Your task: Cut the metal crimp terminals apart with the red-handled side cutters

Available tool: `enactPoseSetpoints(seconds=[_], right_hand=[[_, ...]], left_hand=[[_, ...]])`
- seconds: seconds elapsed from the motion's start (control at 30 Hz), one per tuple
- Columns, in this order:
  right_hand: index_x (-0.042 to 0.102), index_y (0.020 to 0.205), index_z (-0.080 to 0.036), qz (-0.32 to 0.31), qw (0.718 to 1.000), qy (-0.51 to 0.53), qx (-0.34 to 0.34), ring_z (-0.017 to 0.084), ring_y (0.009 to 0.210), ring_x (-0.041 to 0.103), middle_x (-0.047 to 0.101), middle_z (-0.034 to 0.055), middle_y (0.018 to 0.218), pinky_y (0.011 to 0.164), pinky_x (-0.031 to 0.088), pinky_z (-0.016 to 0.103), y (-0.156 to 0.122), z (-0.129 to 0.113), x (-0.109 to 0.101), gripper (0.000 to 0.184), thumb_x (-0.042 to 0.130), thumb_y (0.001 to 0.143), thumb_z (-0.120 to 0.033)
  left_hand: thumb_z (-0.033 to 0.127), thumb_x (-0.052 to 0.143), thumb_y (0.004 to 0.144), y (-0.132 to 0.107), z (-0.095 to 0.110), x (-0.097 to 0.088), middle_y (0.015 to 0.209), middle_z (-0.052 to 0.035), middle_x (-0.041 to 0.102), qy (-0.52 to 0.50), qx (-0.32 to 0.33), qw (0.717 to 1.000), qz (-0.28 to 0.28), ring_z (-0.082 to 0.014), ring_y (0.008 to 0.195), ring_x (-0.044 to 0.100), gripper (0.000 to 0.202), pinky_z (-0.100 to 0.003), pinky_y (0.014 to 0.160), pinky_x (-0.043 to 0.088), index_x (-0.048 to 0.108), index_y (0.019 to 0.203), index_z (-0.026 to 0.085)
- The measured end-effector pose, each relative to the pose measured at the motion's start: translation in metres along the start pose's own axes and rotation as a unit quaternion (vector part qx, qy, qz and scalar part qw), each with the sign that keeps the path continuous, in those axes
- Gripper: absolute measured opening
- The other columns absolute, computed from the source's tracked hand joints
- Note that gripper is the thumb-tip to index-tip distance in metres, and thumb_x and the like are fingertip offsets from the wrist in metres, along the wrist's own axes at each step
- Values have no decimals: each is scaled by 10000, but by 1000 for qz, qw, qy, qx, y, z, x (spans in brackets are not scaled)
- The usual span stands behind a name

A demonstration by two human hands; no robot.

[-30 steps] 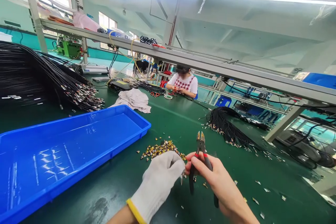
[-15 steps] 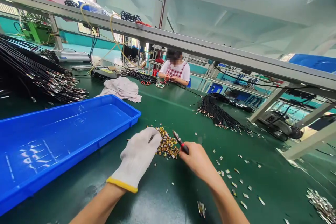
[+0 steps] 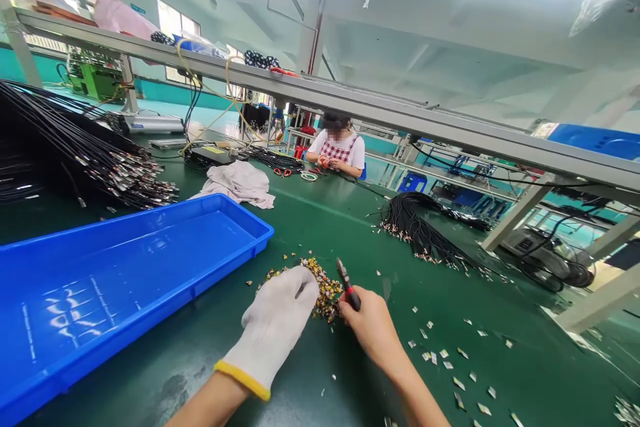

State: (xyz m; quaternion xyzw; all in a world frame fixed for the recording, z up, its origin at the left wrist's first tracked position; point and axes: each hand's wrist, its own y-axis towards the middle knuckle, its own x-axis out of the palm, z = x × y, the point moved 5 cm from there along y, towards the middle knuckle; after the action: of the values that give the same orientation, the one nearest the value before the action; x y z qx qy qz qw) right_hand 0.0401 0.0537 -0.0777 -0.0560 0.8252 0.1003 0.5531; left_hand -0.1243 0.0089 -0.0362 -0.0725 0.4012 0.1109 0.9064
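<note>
My left hand (image 3: pixel 281 320), in a white knit glove with a yellow cuff, is over the near left side of a heap of small yellow and metallic pieces (image 3: pixel 326 292). Its fingers curl inward; whatever they pinch is hidden. My bare right hand (image 3: pixel 371 321) is closed around a pair of pliers (image 3: pixel 349 285) with red and black handles. The pliers' jaws point up and away, just right of the heap. A few of the pieces lie scattered left of the glove.
A long blue tray (image 3: pixel 200 280) lies at left. Bundles of black cables stand at far left (image 3: pixel 115 160) and back right (image 3: pixel 420 220). Small metal pieces (image 3: pixel 459 383) are strewn at right. A crumpled cloth (image 3: pixel 237 183) lies behind the tray. Across the table sits a co-worker (image 3: pixel 340 150).
The camera has tipped upward, so the scene sits lower in view. Both hands stay beside the heap with little movement. More loose pieces show left of the glove.
</note>
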Motion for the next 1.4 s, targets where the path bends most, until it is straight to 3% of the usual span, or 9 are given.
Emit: enactPoseSetpoints(seconds=[0.1, 0.23, 0.47, 0.73, 0.87, 0.97, 1.1, 1.23, 1.4], right_hand=[[616, 777, -203, 15, 1000, 19, 4, 156, 674, 637, 692, 1, 705, 568, 352, 203, 1, 4, -8, 174, 469, 870, -206], [601, 822, -189, 45, 998, -13, 30, 199, 725, 630, 693, 53, 790, 571, 299, 233, 1, 11, -9, 127, 484, 837, -143], [655, 828, -246, -30, 997, -48, -43, 177, 779, 641, 703, -2, 812, 610, 314, 219, -1, -1, 11, 192, 564, 775, -86], [680, 949, -197, -49, 991, -117, -50, 256, 840, 658, 656, 89, 942, 662, 401, 287, -7, -7, 17, 244, 574, 776, -62], [666, 976, -164, -49, 989, -124, -57, 265, 878, 653, 626, 108, 1049, 701, 446, 315, -7, -14, 18, 292, 540, 764, -6], [646, 1031, -124, -53, 990, -116, -61, 295, 923, 639, 646, 127, 1020, 748, 458, 356, -7, -20, 22, 375, 487, 743, 54], [653, 1001, -82, -47, 995, -75, -52, 338, 928, 628, 651, 173, 993, 766, 448, 401, -7, -19, 26, 362, 494, 710, 62], [659, 867, -94, -23, 999, 13, -27, 347, 892, 620, 653, 176, 944, 757, 418, 406, -4, -9, 24, 236, 520, 707, 8], [564, 723, -147, -22, 978, 208, 11, 228, 716, 607, 637, 85, 715, 648, 401, 294, 6, 4, 9, 118, 474, 799, -156]], left_hand=[[380, 387, 842, -1, 0, 3, 884, -21, 711, -2, 7, 1000, -4, -251, 796, 624, 302, -300, 559, 307, 682, 838, 313], [381, 353, 868, -2, -2, 6, 891, -2, 703, -6, 28, 1000, 0, -242, 814, 618, 327, -303, 573, 299, 674, 859, 318], [402, 423, 832, 6, -8, 10, 845, 4, 709, -2, -6, 1000, -6, -213, 760, 622, 276, -277, 534, 279, 689, 877, 340], [370, 403, 832, 4, -6, 10, 852, 27, 705, 7, -1, 1000, -20, -210, 782, 625, 280, -292, 555, 301, 679, 793, 340], [401, 377, 849, 5, -7, 5, 933, 11, 704, -5, -6, 1000, -4, -232, 860, 619, 311, -288, 560, 293, 681, 860, 342], [433, 363, 862, 6, -7, -1, 920, -3, 701, -25, -11, 1000, 6, -239, 874, 613, 327, -298, 582, 309, 669, 907, 328], [462, 374, 865, 5, -9, -8, 915, 17, 690, -56, -26, 998, 20, -232, 876, 601, 311, -312, 650, 348, 654, 914, 336], [452, 369, 870, 6, -11, -9, 919, 18, 682, -67, -24, 997, 28, -222, 867, 594, 308, -320, 689, 361, 651, 889, 331], [441, 381, 859, 6, -11, -6, 896, 22, 686, -60, -32, 997, 25, -216, 849, 603, 285, -310, 658, 353, 650, 882, 350]])
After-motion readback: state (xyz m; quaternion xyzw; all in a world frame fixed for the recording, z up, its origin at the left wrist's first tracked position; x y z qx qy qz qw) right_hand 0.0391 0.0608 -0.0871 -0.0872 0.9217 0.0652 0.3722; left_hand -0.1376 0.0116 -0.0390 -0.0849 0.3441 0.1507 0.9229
